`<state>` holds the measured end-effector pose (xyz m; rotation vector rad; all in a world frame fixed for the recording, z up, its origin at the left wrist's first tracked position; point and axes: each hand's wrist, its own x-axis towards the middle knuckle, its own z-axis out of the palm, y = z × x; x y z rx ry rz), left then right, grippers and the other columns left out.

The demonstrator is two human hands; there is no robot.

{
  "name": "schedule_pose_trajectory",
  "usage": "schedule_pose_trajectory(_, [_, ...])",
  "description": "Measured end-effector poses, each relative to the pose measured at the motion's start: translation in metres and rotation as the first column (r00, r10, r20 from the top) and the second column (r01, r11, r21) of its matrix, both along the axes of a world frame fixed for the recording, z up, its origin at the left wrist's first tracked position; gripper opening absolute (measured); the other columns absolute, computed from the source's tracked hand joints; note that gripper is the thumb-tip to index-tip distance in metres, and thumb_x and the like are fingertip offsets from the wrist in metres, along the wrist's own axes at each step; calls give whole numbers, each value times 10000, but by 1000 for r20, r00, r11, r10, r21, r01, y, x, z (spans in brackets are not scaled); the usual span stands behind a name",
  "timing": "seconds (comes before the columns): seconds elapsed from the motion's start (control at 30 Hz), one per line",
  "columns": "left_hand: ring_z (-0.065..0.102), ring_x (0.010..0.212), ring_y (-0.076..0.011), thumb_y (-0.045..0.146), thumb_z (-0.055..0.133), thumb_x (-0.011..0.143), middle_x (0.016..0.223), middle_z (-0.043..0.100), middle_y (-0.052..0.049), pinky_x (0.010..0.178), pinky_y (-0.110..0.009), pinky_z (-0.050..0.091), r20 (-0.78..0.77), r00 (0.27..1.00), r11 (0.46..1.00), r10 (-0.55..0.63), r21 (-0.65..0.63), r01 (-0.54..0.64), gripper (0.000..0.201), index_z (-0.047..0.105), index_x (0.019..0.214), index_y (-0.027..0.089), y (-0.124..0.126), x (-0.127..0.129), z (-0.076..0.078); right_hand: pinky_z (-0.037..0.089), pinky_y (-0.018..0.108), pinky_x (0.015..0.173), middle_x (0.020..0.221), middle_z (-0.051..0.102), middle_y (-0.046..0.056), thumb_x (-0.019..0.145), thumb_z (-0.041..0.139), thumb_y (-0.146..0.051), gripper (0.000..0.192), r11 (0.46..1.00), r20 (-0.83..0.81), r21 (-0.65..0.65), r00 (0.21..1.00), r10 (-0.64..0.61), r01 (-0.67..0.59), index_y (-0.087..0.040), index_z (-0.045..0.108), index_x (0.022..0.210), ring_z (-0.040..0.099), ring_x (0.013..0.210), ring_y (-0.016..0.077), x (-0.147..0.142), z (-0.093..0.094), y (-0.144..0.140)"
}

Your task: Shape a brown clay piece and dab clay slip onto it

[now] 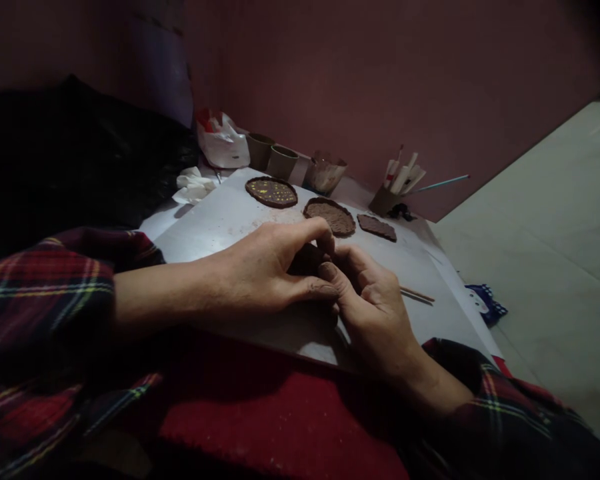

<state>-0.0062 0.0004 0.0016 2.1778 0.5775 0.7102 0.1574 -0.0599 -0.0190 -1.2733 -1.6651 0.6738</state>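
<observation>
My left hand (265, 270) and my right hand (375, 307) meet over a grey board (220, 223) on my lap. Both are pinched around a small lump of brown clay (307, 259), mostly hidden between the fingers. Further back on the board lie a round clay disc with yellow dots (271, 192), a plain round clay disc (330, 216) and a small flat clay piece (377, 227). A thin wooden stick (417, 295) rests on the board just right of my right hand.
Behind the board stand two dark cups (273, 157), a clear container (325, 173), a white plastic bag (223, 141), crumpled tissue (193, 185) and a holder with brushes and tools (397, 187). Pale floor spreads at right; a red cloth covers my lap.
</observation>
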Motion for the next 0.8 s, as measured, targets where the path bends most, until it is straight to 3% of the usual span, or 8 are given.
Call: schedule_pose_trajectory(0.8, [619, 822, -151, 275, 640, 821, 892, 659, -3, 705, -265, 475, -6, 1000, 999, 0, 33, 0, 209, 565, 993, 184, 0, 0, -1, 462, 296, 723, 868, 641, 20, 906, 533, -307, 110, 1000, 5, -12, 1000, 0, 0, -207, 579, 898, 595, 807, 161, -1, -1, 1])
